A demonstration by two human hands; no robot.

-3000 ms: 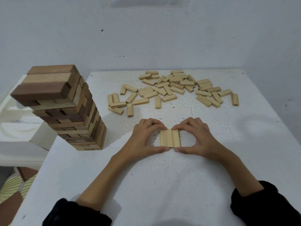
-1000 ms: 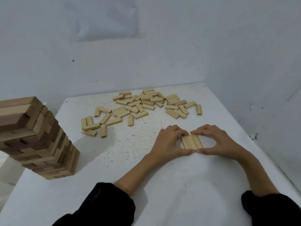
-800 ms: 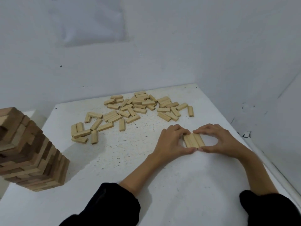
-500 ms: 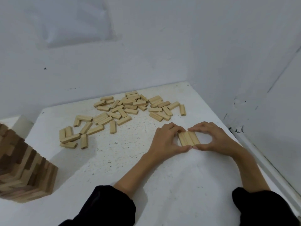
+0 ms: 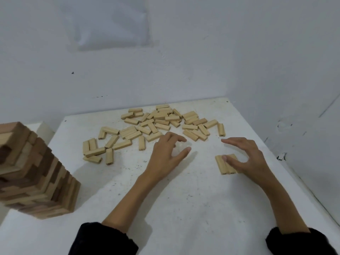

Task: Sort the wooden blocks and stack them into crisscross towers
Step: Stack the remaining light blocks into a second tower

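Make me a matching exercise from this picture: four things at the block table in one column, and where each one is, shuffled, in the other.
Things
1. tall tower of dark and light wooden blocks
2. loose heap of pale wooden blocks
3. flat row of three pale wooden blocks
4. left hand

Places
A. partly hidden by the right hand
B. at the left edge of the white table
C. open and empty, just this side of the heap
D. spread across the far middle of the table

Pairs: 1-B, 2-D, 3-A, 4-C
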